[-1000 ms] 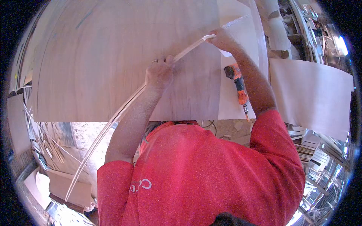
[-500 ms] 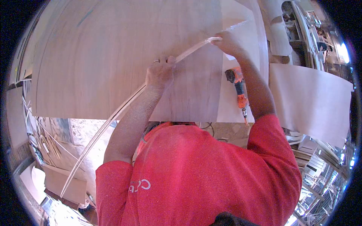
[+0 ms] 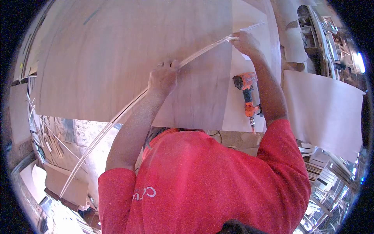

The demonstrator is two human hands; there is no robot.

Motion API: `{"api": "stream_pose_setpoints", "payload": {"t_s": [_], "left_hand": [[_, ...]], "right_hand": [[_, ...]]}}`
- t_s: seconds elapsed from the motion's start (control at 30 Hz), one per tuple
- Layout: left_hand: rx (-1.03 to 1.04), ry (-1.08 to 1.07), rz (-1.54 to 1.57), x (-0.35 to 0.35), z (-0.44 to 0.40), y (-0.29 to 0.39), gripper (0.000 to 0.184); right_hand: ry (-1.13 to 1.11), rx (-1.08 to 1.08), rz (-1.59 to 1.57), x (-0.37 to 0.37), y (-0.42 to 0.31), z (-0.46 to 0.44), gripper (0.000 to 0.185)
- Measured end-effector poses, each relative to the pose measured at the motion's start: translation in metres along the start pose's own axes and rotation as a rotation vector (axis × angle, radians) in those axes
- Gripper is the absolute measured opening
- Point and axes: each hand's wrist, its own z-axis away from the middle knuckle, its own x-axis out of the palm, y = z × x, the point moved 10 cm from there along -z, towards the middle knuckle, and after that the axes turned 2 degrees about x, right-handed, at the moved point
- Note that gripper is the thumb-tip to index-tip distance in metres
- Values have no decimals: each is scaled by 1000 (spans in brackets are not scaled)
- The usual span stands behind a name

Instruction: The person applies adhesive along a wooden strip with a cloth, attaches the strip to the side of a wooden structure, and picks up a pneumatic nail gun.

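Observation:
Long, thin pale wooden strips [image 3: 128, 106] run in a bundle from the lower left, under my left forearm, up across the board. My left hand [image 3: 163, 76] is closed around them near their middle, with a ring on one finger. At their upper right end, my right hand [image 3: 246, 43] pinches the tip, where something whitish and shiny shows. A shiny narrow streak [image 3: 253, 27] extends beyond that hand over the board; I cannot tell what it is. Below my right hand, an orange and black air nailer [image 3: 247, 95] lies on the board, beside my forearm.
A large wooden sheet [image 3: 97, 78] covers the work surface in front of me. To the right hangs a pale curved sheet [image 3: 321, 113]. Scrap strips [image 3: 54, 144] lean at the lower left, and stacked wood [image 3: 317, 171] stands at the lower right.
My right hand has moved slightly to the right, farther from my left hand. The view has shifted a little. My left hand keeps its hold on the strips.

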Motion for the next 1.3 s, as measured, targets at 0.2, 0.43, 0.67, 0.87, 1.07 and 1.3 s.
{"api": "stream_pose_setpoints", "payload": {"t_s": [0.2, 0.43, 0.67, 0.87, 1.07, 1.3], "left_hand": [[28, 100, 73, -3, 4, 0, 18], [1, 36, 37, 1, -1, 2, 19], [-45, -64, 97, 7, -2, -3, 34], [-38, -76, 94, 2, -1, -3, 37], [7, 79, 56, -2, -1, -3, 24], [29, 129, 94, -2, 0, -5, 20]], "right_hand": [[59, 20, 10, -1, 9, -5, 40], [73, -262, -259, 20, -45, 11, 38], [168, -330, -144, 37, -82, 20, 38], [-45, -261, -162, 35, -117, 43, 32], [-38, -157, -158, 23, -139, 69, 28], [-38, -35, -166, 23, -132, 73, 31]]}}
